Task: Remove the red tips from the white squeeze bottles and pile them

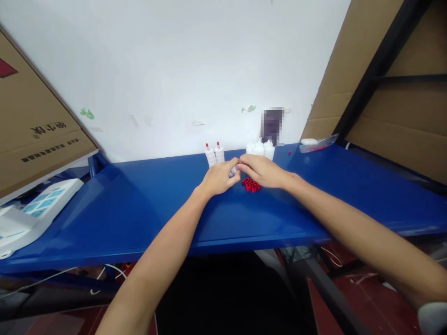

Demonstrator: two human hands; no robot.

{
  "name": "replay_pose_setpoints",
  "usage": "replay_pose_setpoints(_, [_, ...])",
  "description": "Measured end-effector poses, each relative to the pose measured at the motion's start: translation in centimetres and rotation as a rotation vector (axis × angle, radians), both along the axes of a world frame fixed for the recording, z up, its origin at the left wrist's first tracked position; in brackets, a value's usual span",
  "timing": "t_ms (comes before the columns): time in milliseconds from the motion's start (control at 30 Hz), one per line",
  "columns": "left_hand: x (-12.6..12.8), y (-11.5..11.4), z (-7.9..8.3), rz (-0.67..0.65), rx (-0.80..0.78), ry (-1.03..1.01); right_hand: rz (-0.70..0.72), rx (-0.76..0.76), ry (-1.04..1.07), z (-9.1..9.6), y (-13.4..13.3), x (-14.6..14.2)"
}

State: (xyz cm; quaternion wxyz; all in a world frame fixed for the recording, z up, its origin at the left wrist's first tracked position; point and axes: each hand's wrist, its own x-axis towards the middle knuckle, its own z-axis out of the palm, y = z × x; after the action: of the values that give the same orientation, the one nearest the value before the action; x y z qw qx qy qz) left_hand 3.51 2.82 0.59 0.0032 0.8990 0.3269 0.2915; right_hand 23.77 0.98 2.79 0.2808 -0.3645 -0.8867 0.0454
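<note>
My left hand (219,177) and my right hand (262,170) meet over the middle of the blue table (139,209). Together they close on a small white bottle (233,170), mostly hidden between the fingers. A little heap of red caps (251,184) lies on the table just under my right hand. Behind my hands stand two white bottles with red caps (214,154) and a cluster of white bottles without caps (260,149).
A white scale with a blue keypad (31,211) rests at the table's left end. Cardboard boxes (31,125) lean at left and cardboard (412,116) at right. A clear plastic bag (317,143) and one stray red cap (289,152) lie at back right.
</note>
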Motion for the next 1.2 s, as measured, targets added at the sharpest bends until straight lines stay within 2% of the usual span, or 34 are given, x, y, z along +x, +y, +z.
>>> replay_pose_setpoints(233, [0.5,0.4,-0.3,0.079,0.081,0.054,0.026,-0.047,-0.01,0.0,0.4,0.3])
replay_pose_setpoints(433, [0.7,0.7,-0.7,0.075,0.126,0.123,0.001,-0.053,-0.099,0.4,0.3,0.4])
replay_pose_setpoints(567, [0.1,0.9,-0.6,0.137,0.146,0.204,0.039,-0.112,-0.047,0.8,0.3,0.8])
replay_pose_setpoints(633, [-0.6,1.1,-0.4,0.166,0.139,0.235,0.015,-0.124,-0.02,0.8,0.4,1.2])
replay_pose_setpoints(867, [-2.0,1.8,-0.8,0.108,0.012,-0.017,-0.019,-0.152,-0.092,0.2,1.0,2.0])
replay_pose_setpoints(1000, [-1.8,2.1,-1.2,0.099,-0.063,-0.05,-0.05,-0.145,-0.09,0.0,1.3,2.1])
replay_pose_setpoints(1200, [-1.9,2.3,-1.4,0.112,-0.092,-0.104,-0.058,-0.043,-0.141,-0.4,2.2,2.4])
